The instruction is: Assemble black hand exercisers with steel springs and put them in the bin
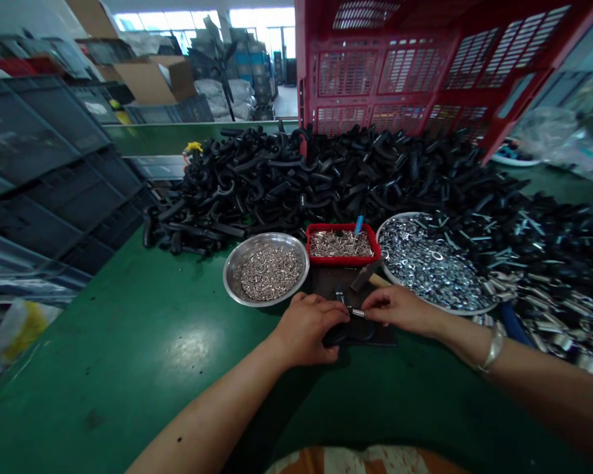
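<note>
My left hand [310,327] is closed over a black curved part [358,331] that lies on a dark plate [386,338] on the table. Between the fingertips of my right hand [398,308] is one end of a small metal coil spring [357,313]. The spring's other end meets the black part near my left fingertips; whether it sits inside is too small to tell. Just behind the hands lies a hammer [363,276] with a wooden handle, its head on the plate. My left palm hides some of the black part.
A metal bowl [232,280] of small rings, a red tray [343,263] of pins and a wide pan [386,227] of shiny pieces stand behind my hands. Black parts [277,178] are heaped beyond, below a red crate [346,72]. Metal springs [548,316] lie at right, grey bins [39,131] at left.
</note>
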{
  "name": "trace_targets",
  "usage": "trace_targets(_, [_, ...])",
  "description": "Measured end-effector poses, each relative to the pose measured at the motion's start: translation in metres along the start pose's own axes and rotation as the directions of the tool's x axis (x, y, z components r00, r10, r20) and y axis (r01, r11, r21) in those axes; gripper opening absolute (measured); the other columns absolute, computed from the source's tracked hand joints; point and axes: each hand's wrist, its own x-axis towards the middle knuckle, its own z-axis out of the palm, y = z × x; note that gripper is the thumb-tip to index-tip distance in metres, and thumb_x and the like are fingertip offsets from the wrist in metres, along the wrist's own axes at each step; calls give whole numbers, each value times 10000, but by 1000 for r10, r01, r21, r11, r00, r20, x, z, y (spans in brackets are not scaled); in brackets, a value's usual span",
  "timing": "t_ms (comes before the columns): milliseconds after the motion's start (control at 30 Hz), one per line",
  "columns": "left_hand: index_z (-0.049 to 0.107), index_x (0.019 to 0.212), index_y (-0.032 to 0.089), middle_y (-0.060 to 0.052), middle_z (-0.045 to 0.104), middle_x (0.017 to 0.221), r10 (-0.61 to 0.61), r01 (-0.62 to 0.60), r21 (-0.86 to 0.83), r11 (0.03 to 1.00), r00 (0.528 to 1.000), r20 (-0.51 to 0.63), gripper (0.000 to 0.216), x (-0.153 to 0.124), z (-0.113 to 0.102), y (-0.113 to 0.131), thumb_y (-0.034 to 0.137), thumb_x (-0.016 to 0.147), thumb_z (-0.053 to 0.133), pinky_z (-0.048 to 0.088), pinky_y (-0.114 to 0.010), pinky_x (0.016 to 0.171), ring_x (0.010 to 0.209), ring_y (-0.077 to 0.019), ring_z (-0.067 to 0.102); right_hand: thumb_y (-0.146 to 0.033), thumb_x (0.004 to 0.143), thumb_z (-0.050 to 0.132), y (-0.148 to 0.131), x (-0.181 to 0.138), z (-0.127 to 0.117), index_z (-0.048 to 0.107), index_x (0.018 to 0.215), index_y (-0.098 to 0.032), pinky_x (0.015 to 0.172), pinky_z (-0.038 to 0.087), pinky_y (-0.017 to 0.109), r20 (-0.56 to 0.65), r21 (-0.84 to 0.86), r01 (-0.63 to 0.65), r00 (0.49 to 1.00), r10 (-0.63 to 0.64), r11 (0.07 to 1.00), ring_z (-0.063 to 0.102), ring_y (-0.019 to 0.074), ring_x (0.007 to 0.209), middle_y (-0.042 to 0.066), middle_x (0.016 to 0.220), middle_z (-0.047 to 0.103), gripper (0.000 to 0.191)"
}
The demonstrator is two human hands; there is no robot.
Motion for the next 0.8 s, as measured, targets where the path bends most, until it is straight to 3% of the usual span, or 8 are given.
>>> trace_targets(133, [599,1040,221,-22,606,1116,-129,118,-324,939,992,-13,477,12,-20,4,288,571,648,385,-342,884,991,-209,544,-397,722,569,-8,-13,6,620,933,-175,354,334,170,-59,272,-33,997,51,962,552,97,540,47,777,613,311])
trace_targets(200, [616,997,198,-25,648,991,-236,294,-551,781,956,176,439,22,-35,5,289,570,660,434,-316,808,883,-186,585,-452,756,520,-12,-21,8,545,1074,-204,326,308,159,-121,379,-17,990,67,925,571,103,549,48,812,607,405])
trace_targets(300, [631,895,164,-2,659,790,-290,579,-689,436,815,501,378,37,-48,2,256,533,689,460,-273,673,692,-136,595,-506,805,419,-10,-28,10,453,1151,-206,306,276,148,-88,388,-111,984,156,915,561,102,483,27,682,587,459])
trace_targets(433, [639,850,147,6,654,736,-321,640,-714,282,765,558,332,48,-50,-6,241,536,693,443,-233,610,617,-96,576,-489,833,360,3,-28,8,419,1148,-209,338,310,142,-22,470,-109,991,135,876,580,100,561,54,767,609,426])
trace_targets(533, [637,907,146,-14,668,802,-293,608,-715,346,794,533,364,47,-50,-9,267,566,681,455,-245,646,674,-113,596,-386,803,420,11,-26,7,431,1142,-204,371,353,164,-26,428,-54,997,72,902,591,116,641,71,876,610,386])
trace_targets(633, [627,975,165,-30,664,927,-303,450,-634,629,893,334,398,38,-44,-3,286,598,662,460,-291,758,816,-155,602,-314,746,509,14,-28,11,532,1033,-172,460,416,220,-70,117,104,993,-96,988,565,123,627,52,821,603,322])
trace_targets(733, [629,1007,205,-23,618,1090,-225,213,-304,929,974,-6,416,25,-26,4,277,598,652,415,-335,876,954,-193,559,-323,734,563,16,-38,24,611,907,-161,604,441,278,-120,-304,256,945,-303,918,558,152,687,67,802,601,242])
trace_targets(800, [623,1037,223,-6,590,1148,-125,118,-76,990,988,-90,433,16,-10,6,275,608,640,405,-344,890,986,-206,530,-341,767,545,18,-47,35,637,898,-179,682,433,299,-61,-463,339,910,-411,819,560,180,781,82,849,603,228])
